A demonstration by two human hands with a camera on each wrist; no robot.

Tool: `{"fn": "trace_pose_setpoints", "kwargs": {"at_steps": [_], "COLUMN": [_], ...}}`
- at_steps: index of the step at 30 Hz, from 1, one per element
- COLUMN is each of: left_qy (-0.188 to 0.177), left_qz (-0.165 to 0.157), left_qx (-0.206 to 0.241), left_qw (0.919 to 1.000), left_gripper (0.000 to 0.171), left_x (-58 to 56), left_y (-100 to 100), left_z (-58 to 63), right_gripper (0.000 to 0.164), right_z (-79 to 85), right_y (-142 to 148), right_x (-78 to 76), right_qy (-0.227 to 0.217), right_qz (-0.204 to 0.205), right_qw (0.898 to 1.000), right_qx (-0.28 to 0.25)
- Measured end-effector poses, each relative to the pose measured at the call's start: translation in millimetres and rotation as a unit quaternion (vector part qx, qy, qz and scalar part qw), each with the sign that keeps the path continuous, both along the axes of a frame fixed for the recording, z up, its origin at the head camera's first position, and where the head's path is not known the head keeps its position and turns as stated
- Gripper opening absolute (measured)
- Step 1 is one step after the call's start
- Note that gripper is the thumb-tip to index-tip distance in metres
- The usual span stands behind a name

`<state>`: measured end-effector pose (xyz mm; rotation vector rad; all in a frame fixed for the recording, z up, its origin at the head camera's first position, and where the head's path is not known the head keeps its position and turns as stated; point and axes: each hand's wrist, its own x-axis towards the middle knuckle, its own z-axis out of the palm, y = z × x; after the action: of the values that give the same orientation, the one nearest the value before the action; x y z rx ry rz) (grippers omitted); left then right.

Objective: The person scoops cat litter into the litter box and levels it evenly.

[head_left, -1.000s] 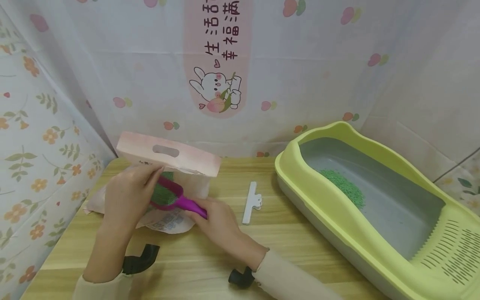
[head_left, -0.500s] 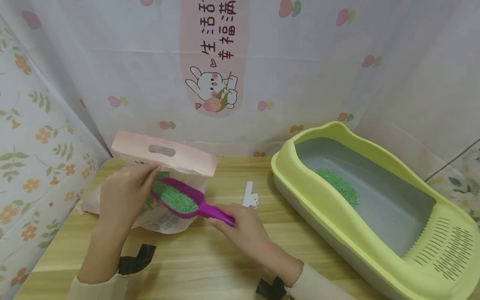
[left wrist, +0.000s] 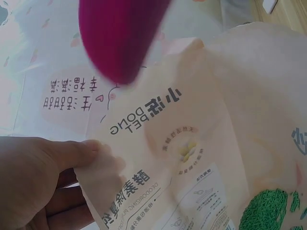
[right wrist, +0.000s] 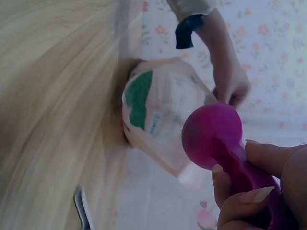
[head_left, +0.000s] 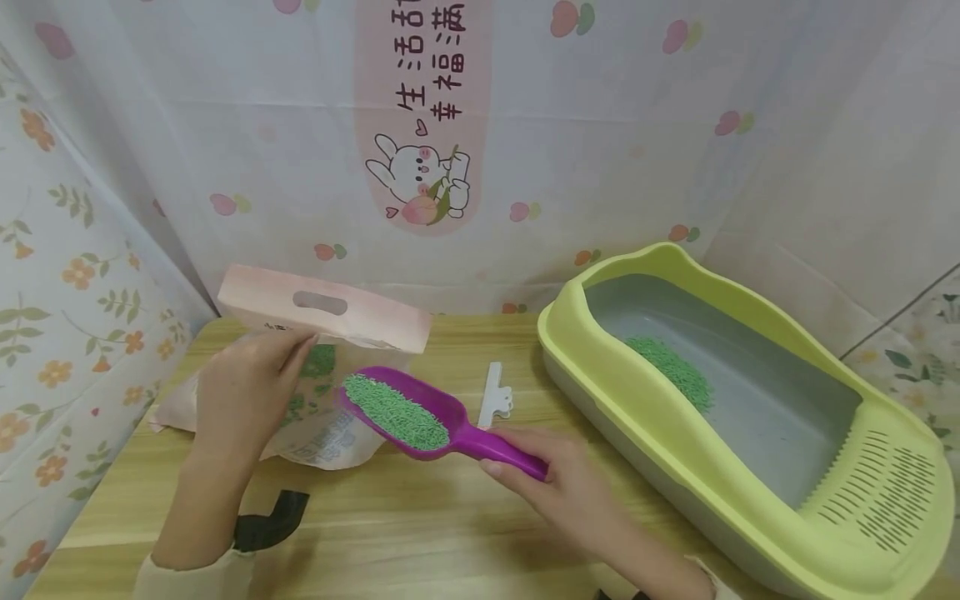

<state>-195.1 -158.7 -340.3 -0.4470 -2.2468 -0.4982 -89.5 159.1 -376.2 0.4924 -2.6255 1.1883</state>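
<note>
Purple scoop [right wrist: 211, 132] in right hand [right wrist: 287, 168]

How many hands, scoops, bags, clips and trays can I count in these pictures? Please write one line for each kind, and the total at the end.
Hands: 2 (left hand, right hand)
Purple scoop: 1
Pale pink bag: 1
White clip: 1
Yellow-green and grey tray: 1
Total: 6

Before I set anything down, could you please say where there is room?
The table is bare in its near middle, between left hand and right hand; a smaller patch lies behind the clip, between bag and tray. Around the bag it is crowded.
</note>
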Motion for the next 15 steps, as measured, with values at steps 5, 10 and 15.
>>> {"fn": "trace_pose_setpoints", "kwargs": {"at_steps": [5, 10, 15], "left_qy": [0.004, 0.01, 0.01], "left_qz": [-0.002, -0.001, -0.005], "left_qx": [-0.004, -0.004, -0.007], "left_qw": [1.0, 0.9999, 0.9999], "left_gripper": [0.014, 0.015, 0.015], "left_x": [-0.9, -0.1, 0.2], "left_y": [0, -1, 0], "left_z": [-0.1, -1.3, -1.1], "right_gripper": [0.028, 0.032, 0.036], "right_z": [15.1, 29.0, 45.5], "right_y": [36, 64, 90], "right_x": [18.5, 33.6, 48.8], "right_qy": [0.027, 0.058, 0.046], "right_qz": [-0.025, -0.054, -0.121], "right_qw": [0.999, 0.996, 0.988], "right_qx": [0.021, 0.048, 0.09]}}
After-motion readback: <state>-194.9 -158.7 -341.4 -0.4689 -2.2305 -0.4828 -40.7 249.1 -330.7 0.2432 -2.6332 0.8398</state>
